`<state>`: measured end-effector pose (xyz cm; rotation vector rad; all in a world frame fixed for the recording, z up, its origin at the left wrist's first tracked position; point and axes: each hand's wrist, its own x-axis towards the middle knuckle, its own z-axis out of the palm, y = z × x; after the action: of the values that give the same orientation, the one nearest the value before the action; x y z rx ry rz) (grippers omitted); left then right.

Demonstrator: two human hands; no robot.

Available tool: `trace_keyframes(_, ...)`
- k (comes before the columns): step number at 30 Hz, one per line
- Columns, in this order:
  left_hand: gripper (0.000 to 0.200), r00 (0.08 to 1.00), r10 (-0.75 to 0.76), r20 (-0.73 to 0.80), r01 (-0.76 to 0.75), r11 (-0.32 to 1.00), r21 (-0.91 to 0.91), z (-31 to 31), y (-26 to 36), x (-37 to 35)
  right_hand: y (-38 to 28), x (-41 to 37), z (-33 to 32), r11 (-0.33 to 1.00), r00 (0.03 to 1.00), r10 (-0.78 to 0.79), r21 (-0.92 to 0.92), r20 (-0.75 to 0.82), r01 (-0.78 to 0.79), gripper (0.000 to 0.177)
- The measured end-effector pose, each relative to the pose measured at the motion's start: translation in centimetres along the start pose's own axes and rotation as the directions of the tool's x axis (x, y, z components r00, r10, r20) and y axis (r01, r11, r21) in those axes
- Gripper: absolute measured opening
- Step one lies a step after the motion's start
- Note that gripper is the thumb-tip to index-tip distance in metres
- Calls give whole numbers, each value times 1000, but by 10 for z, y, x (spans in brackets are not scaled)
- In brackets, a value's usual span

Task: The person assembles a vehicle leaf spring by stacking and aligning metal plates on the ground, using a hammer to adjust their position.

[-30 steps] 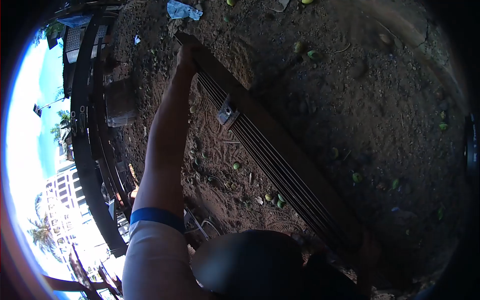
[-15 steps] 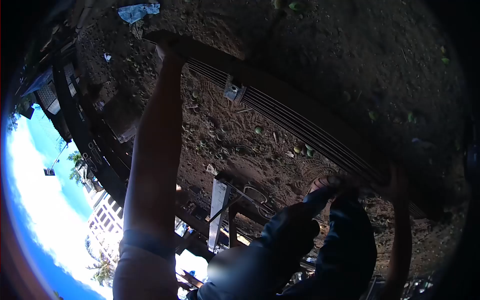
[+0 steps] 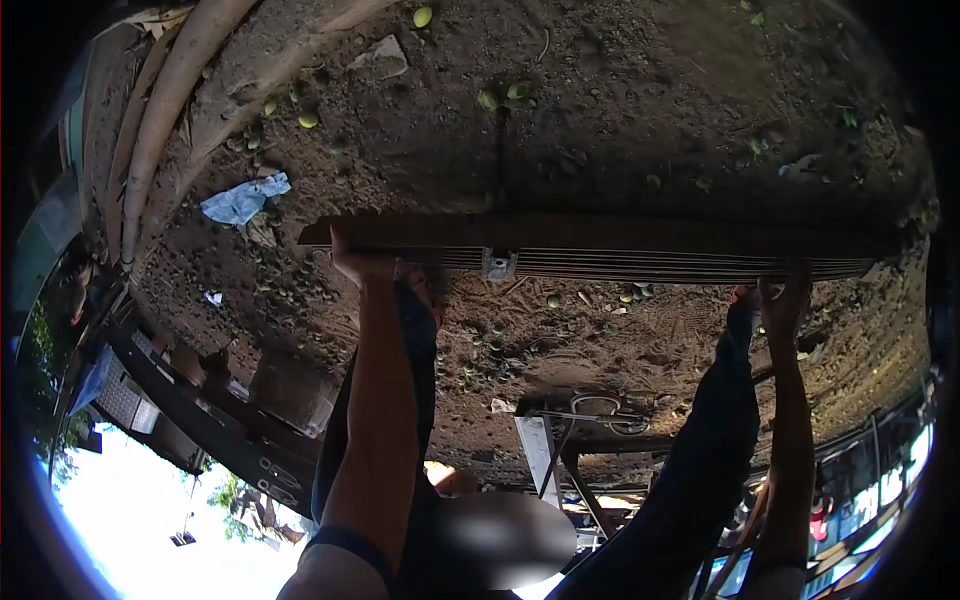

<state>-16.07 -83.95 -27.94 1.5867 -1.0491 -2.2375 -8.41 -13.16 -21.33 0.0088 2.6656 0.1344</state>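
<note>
A long, dark leaf spring (image 3: 640,238) made of several stacked metal strips lies almost level across the head view. A small metal clamp (image 3: 500,264) wraps its stack left of the middle. My left hand (image 3: 358,262) is closed around the strips near the left end, fingers partly hidden behind the metal. Toward the right end, my right hand (image 3: 785,300) grips the lower edge, its fingers in shadow. Both arms reach up from the bottom of the view. Two legs in dark trousers (image 3: 705,420) stand between the arms, the feet close below the spring.
Brown dirt ground (image 3: 600,345) is strewn with small green and yellow fruits (image 3: 308,120). A pale blue crumpled scrap (image 3: 245,199) lies at left, near thick roots or trunks (image 3: 165,130). A metal frame (image 3: 540,450) stands at lower middle. A blurred patch hides part of the bottom.
The leaf spring has gone from a steep slant to nearly level in view, its right end now higher. Both hands keep their grip. The whole view has turned, and both legs show more clearly.
</note>
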Motion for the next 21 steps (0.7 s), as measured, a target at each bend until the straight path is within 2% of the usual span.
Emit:
trace_keyframes(1, 68, 993, -56, 103, 75, 979, -191, -6, 1, -14, -20, -21, 6, 961, 970, 231, 171, -73, -216, 77)
trace_keyframes(2, 77, 973, -91, 211, 154, 940, -305, -29, 1, -13, -43, -41, 16, 856, 891, 441, 349, -109, -381, 72)
trace_keyframes(3, 87, 947, -109, 303, 234, 879, -416, -49, -7, -7, -63, -60, 31, 713, 848, 529, 531, 21, -457, 64)
trace_keyframes(4, 87, 943, -132, 305, 258, 868, -424, -49, -14, 0, -79, -77, 45, 533, 806, 569, 673, 163, -513, 57)
trace_keyframes(5, 91, 995, -71, 74, 92, 935, -343, -45, -22, 5, -102, -87, 50, 581, 843, 504, 647, 189, -493, 48)
trace_keyframes(6, 96, 988, 14, -153, -47, 976, -212, -36, -29, 6, -122, -97, 54, 628, 872, 437, 618, 222, -472, 40)
trace_keyframes(7, 83, 973, -74, -217, -1, 945, -326, -26, -29, 4, -132, -109, 64, 630, 904, 304, 649, 300, -427, 34)
trace_keyframes(8, 83, 969, -82, -231, 1, 944, -331, -42, -36, 19, -144, -116, 79, 613, 919, 152, 695, 364, -376, 29)
trace_keyframes(9, 71, 995, -103, 0, 98, 941, -324, -68, -45, 46, -154, -122, 96, 528, 882, 119, 723, 456, -445, 27)
trace_keyframes(10, 62, 964, -121, 238, 190, 937, -294, -93, -52, 72, -161, -127, 111, 439, 839, 79, 737, 538, -514, 26)
trace_keyframes(11, 55, 874, -138, 465, 277, 929, -246, -103, -57, 83, -172, -129, 119, 294, 778, 153, 724, 609, -625, 28)
trace_keyframes(12, 55, 871, -136, 472, 285, 923, -259, -87, -51, 74, -193, -127, 118, 136, 702, 217, 691, 679, -710, 30)
trace_keyframes(13, 42, 891, -156, 427, 253, 951, -180, -62, -38, 57, -228, -105, 61, 60, 591, 297, 603, 750, -796, 31)
trace_keyframes(14, 30, 905, -181, 385, 232, 968, -92, -47, -33, 41, -230, -119, 86, -65, 605, 182, 623, 775, -779, 30)
trace_keyframes(15, 29, 920, -172, 352, 211, 975, -73, -48, -35, 40, -246, -119, 70, -42, 628, 165, 641, 761, -766, 28)
trace_keyframes(16, 27, 932, -165, 324, 192, 980, -51, -51, -33, 45, -257, -124, 68, -112, 692, 150, 708, 706, -697, 27)
trace_keyframes(18, 24, 856, -224, 465, 291, 953, -78, -53, -26, 50, -263, -136, 66, -189, 673, 151, 690, 724, -699, 27)
trace_keyframes(20, 20, 880, -202, 431, 264, 961, -88, -73, -17, 69, -256, -135, 62, -295, 570, 167, 592, 805, -750, 27)
trace_keyframes(21, 18, 885, -185, 428, 254, 961, -110, -65, -9, 48, -247, -137, 62, -407, 568, 153, 575, 809, -710, 27)
